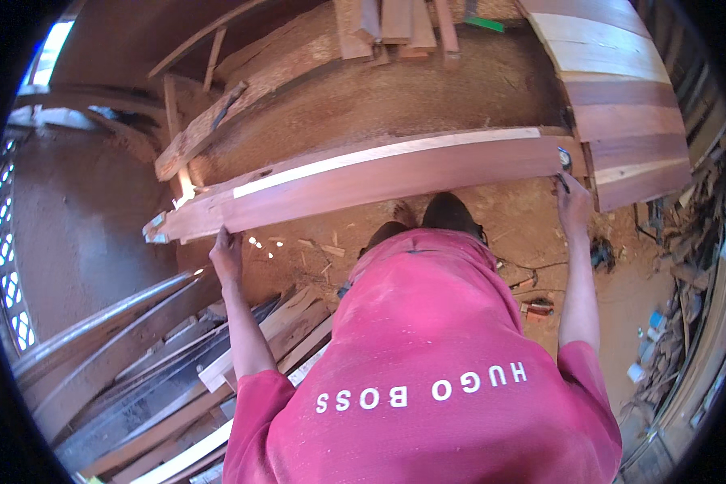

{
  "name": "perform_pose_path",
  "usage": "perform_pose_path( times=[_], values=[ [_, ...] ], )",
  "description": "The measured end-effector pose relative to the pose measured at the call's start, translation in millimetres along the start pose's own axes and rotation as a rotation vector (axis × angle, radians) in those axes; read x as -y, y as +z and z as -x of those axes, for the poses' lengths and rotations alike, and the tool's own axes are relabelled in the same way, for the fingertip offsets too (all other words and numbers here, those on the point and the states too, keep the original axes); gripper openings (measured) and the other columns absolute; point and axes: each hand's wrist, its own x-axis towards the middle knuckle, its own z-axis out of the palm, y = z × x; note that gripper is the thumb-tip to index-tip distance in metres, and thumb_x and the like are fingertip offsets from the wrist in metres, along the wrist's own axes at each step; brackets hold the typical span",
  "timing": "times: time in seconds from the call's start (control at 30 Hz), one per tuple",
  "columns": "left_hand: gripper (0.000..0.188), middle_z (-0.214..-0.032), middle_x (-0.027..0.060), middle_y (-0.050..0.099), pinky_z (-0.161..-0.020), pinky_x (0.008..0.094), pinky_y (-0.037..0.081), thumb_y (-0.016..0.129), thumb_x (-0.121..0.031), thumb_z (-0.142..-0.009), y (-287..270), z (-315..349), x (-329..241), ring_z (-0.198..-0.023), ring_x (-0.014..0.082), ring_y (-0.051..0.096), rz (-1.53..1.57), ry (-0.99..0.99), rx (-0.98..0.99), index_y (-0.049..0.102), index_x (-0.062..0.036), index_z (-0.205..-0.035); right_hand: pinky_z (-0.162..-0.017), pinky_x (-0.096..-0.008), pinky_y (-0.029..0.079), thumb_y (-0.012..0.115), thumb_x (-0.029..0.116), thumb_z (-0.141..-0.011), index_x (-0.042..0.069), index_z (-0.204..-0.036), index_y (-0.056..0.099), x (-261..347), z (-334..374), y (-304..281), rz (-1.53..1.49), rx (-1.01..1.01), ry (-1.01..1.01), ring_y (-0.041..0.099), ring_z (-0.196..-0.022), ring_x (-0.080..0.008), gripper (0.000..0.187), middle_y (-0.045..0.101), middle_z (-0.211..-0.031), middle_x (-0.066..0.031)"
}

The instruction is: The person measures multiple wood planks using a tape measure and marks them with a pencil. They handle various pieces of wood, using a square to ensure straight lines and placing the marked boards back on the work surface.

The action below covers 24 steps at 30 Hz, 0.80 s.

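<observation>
"Where's the reddish plank (395,179)?"

"Lying crosswise, reaching from my left hand (227,256) to my right hand (573,203)."

"Grip?"

"The left is nearly closed at its near edge; whether it clasps, I can't tell. The right's curled round a dark slim stick (564,184)."

"Handling?"

"Stiff, probably heavy; I'd lift near both ends."

Brown floor (621,339) with wood scraps (331,250)

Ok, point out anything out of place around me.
A red-and-black tool and a dark tool lie loose on the floor to your right, where feet might catch them. Wood scraps litter the floor left of centre. The long board shows no clear damage.
</observation>
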Motion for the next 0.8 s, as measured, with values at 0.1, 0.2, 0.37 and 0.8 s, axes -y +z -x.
perform_pose_path(
  times=[0.1, 0.2, 0.37, 0.8],
  values=[
    [0.037, -0.106, 0.0185, 0.073, -0.080, 0.0356, 0.057, 0.072, -0.006, -0.088, 0, -1, 2, -0.097, 0.0237, 0.073, 0.105, -0.005, 0.005, 0.063, -0.0002, -0.123, -0.064, -0.0379, 0.053, 0.063, 0.009, -0.094, 0.001, -0.110, 0.070, 4, 1, -1, -0.050, 0.075, 0.170, 0.072, -0.076, -0.0290, 0.019, 0.070, -0.089, -0.0210],
    [0.033, -0.102, 0.0176, 0.074, -0.077, 0.0355, 0.057, 0.072, -0.005, -0.087, -1, -3, 5, -0.094, 0.0240, 0.074, 0.028, -0.036, 0.017, 0.064, -0.0009, -0.119, -0.063, -0.0385, 0.053, 0.063, 0.008, -0.093, 0.000, -0.108, 0.069, 7, -1, -2, -0.032, 0.011, 0.134, 0.072, -0.074, -0.0284, 0.018, 0.070, -0.088, -0.0212],
    [0.031, -0.099, 0.0163, 0.074, -0.074, 0.0355, 0.057, 0.073, -0.005, -0.086, -2, -1, 3, -0.090, 0.0250, 0.074, -0.014, 0.002, -0.018, 0.066, -0.0022, -0.115, -0.060, -0.0381, 0.052, 0.061, 0.005, -0.093, 0.000, -0.104, 0.069, 6, -5, -7, 0.042, 0.093, 0.115, 0.072, -0.069, -0.0266, 0.014, 0.071, -0.086, -0.0188],
    [0.035, -0.098, 0.0169, 0.073, -0.075, 0.0379, 0.057, 0.073, -0.005, -0.086, 3, 0, 9, -0.090, 0.0280, 0.073, -0.025, -0.004, -0.043, 0.064, -0.0024, -0.119, -0.061, -0.0423, 0.051, 0.063, 0.006, -0.090, 0.003, -0.093, 0.067, 12, -10, -12, -0.154, 0.065, 0.201, 0.070, -0.072, -0.0326, 0.006, 0.068, -0.080, -0.0179]
  ],
)
